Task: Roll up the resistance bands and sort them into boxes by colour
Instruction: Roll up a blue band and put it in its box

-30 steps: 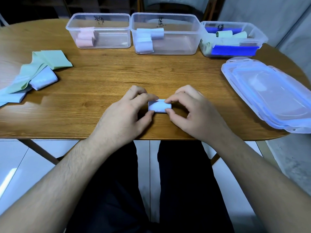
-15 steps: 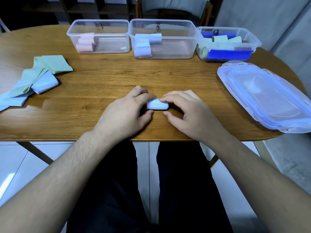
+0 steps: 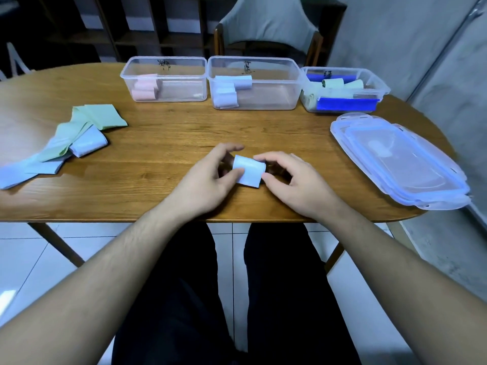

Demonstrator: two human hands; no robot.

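Roll finished and lifting off the surface [image 3: 163,143]

The pale blue band roll [image 3: 249,171] now sits raised and tilted between the two hands, its face turned toward the camera, where half a second ago it lay low and flat under the fingertips; the left hand [image 3: 210,177] pinches its left end with thumb and fingers, and the right hand [image 3: 295,180] pinches the right end. That reads as rolling done and the carry about to begin (a judgement, not a thing seen). The likely target is the middle box [image 3: 279,101], which already holds pale blue rolls; the left box [image 3: 179,93] holds pink ones, the right box [image 3: 369,83] green rolls and something dark blue. Unrolled bands [image 3: 66,143], green and pale blue, wait at far left, so sorting is well short of finished.
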